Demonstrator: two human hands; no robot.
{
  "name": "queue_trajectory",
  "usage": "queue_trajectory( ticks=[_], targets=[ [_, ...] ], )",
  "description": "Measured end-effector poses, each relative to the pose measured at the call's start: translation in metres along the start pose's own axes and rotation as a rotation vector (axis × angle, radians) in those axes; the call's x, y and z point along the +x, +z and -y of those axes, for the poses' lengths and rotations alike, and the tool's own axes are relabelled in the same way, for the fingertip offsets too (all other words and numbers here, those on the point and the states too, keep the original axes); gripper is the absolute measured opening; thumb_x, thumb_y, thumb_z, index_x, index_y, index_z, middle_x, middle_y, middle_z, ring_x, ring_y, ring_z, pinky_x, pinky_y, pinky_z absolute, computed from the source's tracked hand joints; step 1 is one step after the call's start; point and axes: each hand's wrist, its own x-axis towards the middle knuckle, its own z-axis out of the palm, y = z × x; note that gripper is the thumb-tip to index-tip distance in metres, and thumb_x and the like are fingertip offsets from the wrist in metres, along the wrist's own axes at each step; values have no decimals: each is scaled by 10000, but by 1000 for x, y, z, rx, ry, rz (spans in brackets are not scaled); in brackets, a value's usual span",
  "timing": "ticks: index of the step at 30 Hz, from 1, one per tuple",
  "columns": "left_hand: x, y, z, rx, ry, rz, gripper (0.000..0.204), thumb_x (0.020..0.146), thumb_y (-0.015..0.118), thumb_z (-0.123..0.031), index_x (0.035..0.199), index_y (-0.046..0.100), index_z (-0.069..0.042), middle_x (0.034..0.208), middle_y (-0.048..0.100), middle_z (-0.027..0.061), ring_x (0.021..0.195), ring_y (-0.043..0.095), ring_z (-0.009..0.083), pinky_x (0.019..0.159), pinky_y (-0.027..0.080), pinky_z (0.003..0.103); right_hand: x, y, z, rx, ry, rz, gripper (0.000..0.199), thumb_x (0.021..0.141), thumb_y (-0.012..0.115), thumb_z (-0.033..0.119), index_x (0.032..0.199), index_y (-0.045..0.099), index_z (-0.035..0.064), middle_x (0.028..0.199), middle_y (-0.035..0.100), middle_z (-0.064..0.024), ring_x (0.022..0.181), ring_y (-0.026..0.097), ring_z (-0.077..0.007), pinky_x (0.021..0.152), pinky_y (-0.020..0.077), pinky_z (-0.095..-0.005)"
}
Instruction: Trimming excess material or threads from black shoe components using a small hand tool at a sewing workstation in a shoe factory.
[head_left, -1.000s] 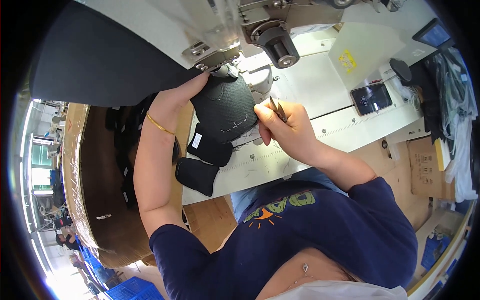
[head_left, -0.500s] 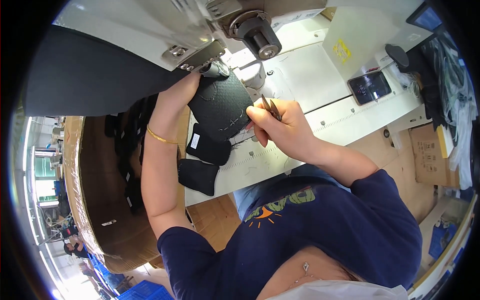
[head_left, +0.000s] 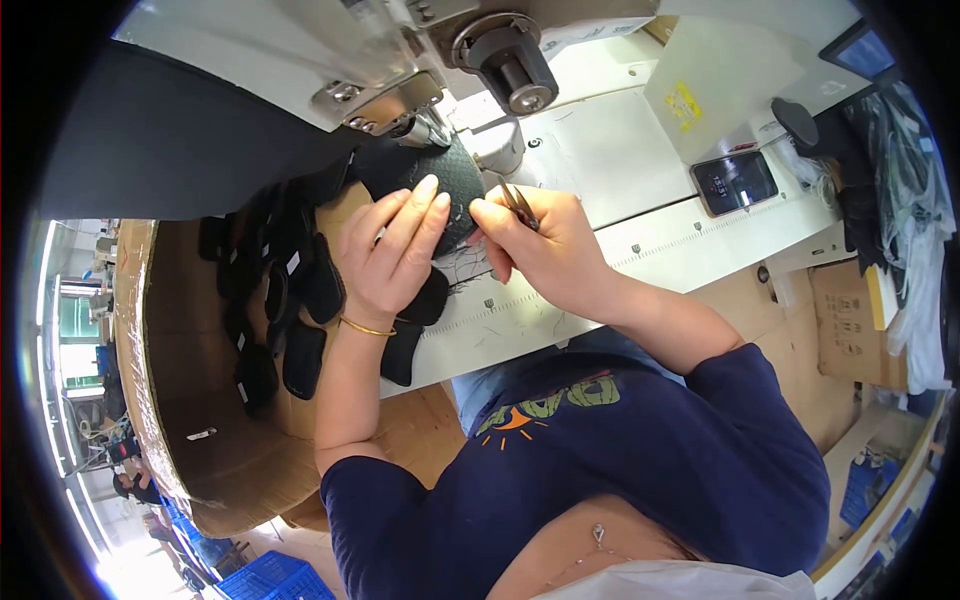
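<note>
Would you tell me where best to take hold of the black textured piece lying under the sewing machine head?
Probably its near edge, from the person's side. The black textured piece lies flat with its far end under the machine head, and the left hand already rests there; the right hand holds a small tool.

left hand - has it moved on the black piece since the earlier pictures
Yes. The left hand has drawn back from beside the machine's metal foot and now lies flat on the black piece.

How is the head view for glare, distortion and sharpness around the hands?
Head view: strong fisheye bending at the rim, blown-out glare at the lower left, black vignette corners; left hand and right hand on the black fabric piece are evenly lit and sharp.
</note>
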Motion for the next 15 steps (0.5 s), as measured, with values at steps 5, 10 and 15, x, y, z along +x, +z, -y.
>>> queue_trajectory(
  ticks=[5,10,15],
  targets=[
    [-1,8,8,-35,-60,-29,379,696,698,9,1070,708,-52,1104,693,60,911,631,214,732,521,316,9,4,2,17,-3,-3,311,978,535,209,753,605,7,532,553,-1,510,490,-43,508,395,-219],
    [0,19,6,-63,-123,-97,416,664,681,28,1068,723,-61,1121,696,53,910,636,215,762,510,327,15,4,-2,-9,-55,-43,302,975,523,202,781,622,-8,516,568,-43,468,518,-81,461,405,-262],
    [-2,26,10,-47,-165,-110,409,675,680,1,1075,726,-71,1123,694,45,918,631,211,789,490,329,20,7,-5,-6,-61,-82,277,987,537,207,814,638,17,570,598,-13,518,484,-32,488,364,-217]
  ],
)
